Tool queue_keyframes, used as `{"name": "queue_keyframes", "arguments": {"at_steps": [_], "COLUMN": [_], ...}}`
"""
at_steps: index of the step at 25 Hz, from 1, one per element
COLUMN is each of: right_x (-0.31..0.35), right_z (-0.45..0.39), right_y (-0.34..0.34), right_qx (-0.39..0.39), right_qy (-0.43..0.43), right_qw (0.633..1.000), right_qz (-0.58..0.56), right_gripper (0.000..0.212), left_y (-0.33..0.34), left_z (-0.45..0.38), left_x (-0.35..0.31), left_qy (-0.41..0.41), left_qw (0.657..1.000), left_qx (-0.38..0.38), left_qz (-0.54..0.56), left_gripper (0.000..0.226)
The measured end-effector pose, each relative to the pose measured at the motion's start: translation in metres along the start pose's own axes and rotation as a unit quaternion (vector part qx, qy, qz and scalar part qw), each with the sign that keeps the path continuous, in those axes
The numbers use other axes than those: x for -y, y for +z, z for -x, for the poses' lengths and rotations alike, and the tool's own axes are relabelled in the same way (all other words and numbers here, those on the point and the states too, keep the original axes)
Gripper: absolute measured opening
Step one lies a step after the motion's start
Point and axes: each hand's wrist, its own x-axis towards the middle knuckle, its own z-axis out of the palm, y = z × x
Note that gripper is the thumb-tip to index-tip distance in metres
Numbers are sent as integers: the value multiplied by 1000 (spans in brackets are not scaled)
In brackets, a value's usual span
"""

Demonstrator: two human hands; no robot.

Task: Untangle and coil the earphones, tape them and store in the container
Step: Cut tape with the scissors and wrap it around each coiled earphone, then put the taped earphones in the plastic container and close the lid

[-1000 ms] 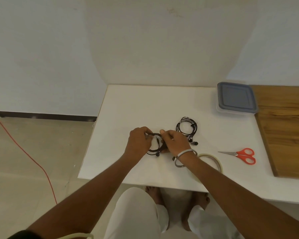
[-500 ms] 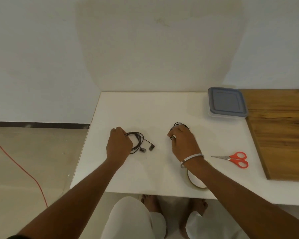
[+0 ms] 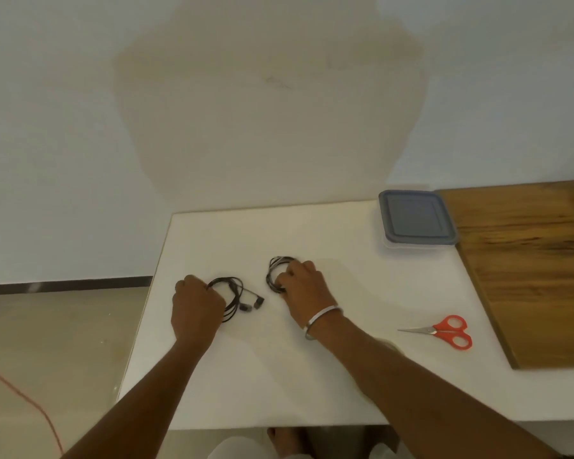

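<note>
On the white table (image 3: pixel 312 376), the left hand (image 3: pixel 196 304) has its fingers curled round one coiled set of earphones (image 3: pixel 234 298), whose buds trail loose beside it, while the right hand (image 3: pixel 300 286) grips a second coil (image 3: pixel 275 271) just apart from the first. Neither coil shows tape (none is clearly visible), so easing either grip could let the loops spring open and retangle. The lidded container (image 3: pixel 415 220) sits well apart, still closed, near the scissors (image 3: pixel 444 331).
</note>
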Motion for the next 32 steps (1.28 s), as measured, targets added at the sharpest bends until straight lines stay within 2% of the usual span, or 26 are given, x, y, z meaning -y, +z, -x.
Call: {"name": "queue_keyframes", "arguments": {"at_steps": [2,4,6,7,9,11,13,16,20,24,29,32], "right_x": [2,-2,-14,-24,-56,-98,-144,-197,-229,-237,-235,-227], "right_z": [-6,-5,1,5,13,21,28,36,36,35,29,29], "right_y": [2,-7,-26,-39,-69,-104,-134,-160,-161,-154,-143,-142], "right_qx": [24,44,3,-26,-111,-210,-256,-230,-135,-54,-62,-70], "right_qy": [-30,-40,-43,-38,-8,53,140,280,375,383,382,370], "right_qw": [999,997,993,990,986,974,956,932,915,908,904,908], "right_qz": [-10,-48,-114,-137,-127,-73,-16,26,-63,-163,-183,-183], "right_gripper": [24,33,32,27,19,14,16,28,42,40,26,29], "left_y": [-4,-7,-7,-4,8,29,51,86,117,130,135,129], "left_z": [-3,1,10,14,23,35,49,67,72,60,52,52], "left_x": [2,-6,-29,-44,-81,-129,-177,-236,-272,-276,-267,-260], "left_qy": [-19,-48,-36,3,125,223,245,227,212,183,172,171], "left_qw": [1000,998,998,999,991,969,949,941,946,957,950,950], "left_qx": [7,20,0,-20,-26,34,104,192,207,209,244,245], "left_qz": [-2,-29,-55,-39,24,102,169,163,130,81,93,94], "left_gripper": [7,20,40,44,39,28,21,31,46,46,45,45]}}
